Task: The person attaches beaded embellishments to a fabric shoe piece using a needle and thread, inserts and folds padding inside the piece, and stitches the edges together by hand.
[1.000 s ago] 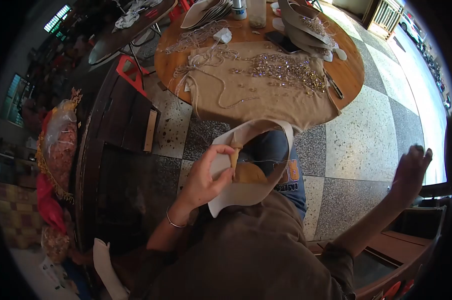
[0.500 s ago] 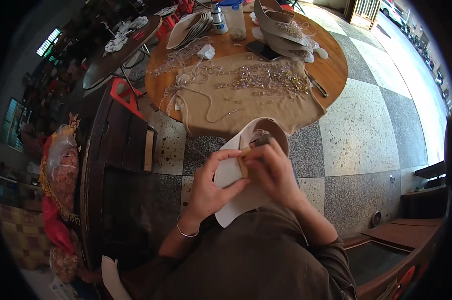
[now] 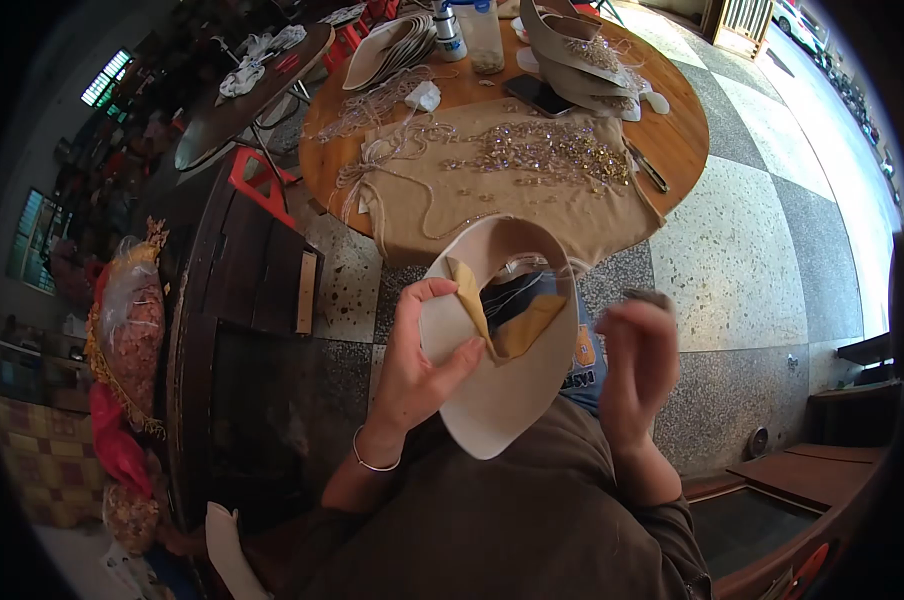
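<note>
My left hand (image 3: 422, 355) pinches the left side of a beige, loop-shaped piece (image 3: 502, 400) with a pointed lower end, like a shoe upper or a visor. Its yellow lining (image 3: 530, 328) is folded back around the opening, and thin pale threads cross the gap. Apart from the piece, on its right, my right hand (image 3: 640, 355) is raised with the fingers curled in. A small dark grey thing (image 3: 649, 298) shows at those fingers. Motion blur hides what it is and whether a needle or thread is pinched there.
Ahead stands a round wooden table (image 3: 680, 110) with a tan cloth (image 3: 492, 215). Loose clear and gold beads (image 3: 562, 150), bead strands (image 3: 397, 165), a phone (image 3: 539, 95), tweezers (image 3: 648, 168), a bottle (image 3: 450, 38) and stacked beige pieces (image 3: 392, 50) lie there. A dark cabinet (image 3: 242, 280) is left.
My right hand has pulled away from the piece to the right. The piece has tipped so that its opening and yellow lining show more; my left hand keeps hold of it.
</note>
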Tool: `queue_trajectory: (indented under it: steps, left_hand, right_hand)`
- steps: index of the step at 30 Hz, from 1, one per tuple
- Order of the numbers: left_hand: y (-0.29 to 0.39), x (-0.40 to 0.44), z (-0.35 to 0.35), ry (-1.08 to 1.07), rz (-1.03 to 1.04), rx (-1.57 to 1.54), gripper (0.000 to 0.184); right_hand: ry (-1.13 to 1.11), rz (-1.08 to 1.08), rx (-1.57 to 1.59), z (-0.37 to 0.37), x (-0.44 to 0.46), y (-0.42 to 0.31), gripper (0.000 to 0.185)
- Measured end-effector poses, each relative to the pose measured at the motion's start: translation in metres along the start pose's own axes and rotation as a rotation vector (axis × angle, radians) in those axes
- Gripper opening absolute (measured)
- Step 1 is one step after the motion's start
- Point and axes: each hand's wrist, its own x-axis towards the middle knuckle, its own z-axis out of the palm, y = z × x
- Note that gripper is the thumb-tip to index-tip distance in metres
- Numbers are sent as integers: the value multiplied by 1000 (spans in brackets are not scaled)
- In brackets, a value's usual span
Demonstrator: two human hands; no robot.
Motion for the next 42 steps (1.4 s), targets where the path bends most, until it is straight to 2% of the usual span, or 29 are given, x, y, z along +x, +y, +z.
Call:
queue_trajectory:
  steps: [2, 5, 8, 11, 14, 29, 32, 35, 42]
  left_hand:
    - [3, -2, 1, -3, -20, -75, 53]
    - [-2, -1, 2, 12, 46, 20, 52]
    - [11, -5, 9, 16, -24, -26, 51]
    - [14, -9, 12, 11, 14, -51, 52]
    - [6, -10, 11, 10, 130, 82, 51]
    - [6, -15, 20, 29, 129, -7, 49]
    - [6, -17, 21, 37, 67, -93, 49]
    - [6, -16, 24, 48, -39, -324, 50]
    - [7, -15, 25, 18, -73, -376, 49]
  right_hand:
    - [-42, -438, -320, -12, -2, -5, 20]
    - [-395, -476, -366, -4, -4, -17, 26]
    - [-484, -267, -499, 8, -9, -1, 27]
    - [-440, -243, -482, 14, -10, 7, 26]
    - [-412, -204, -418, 16, -10, 9, 25]
    - [-354, -161, -397, 19, -10, 9, 18]
    - [-312, -179, -408, 21, -14, 14, 16]
    - [-294, -219, -409, 22, -18, 18, 20]
    - [-258, -132, -327, 24, -15, 21, 19]
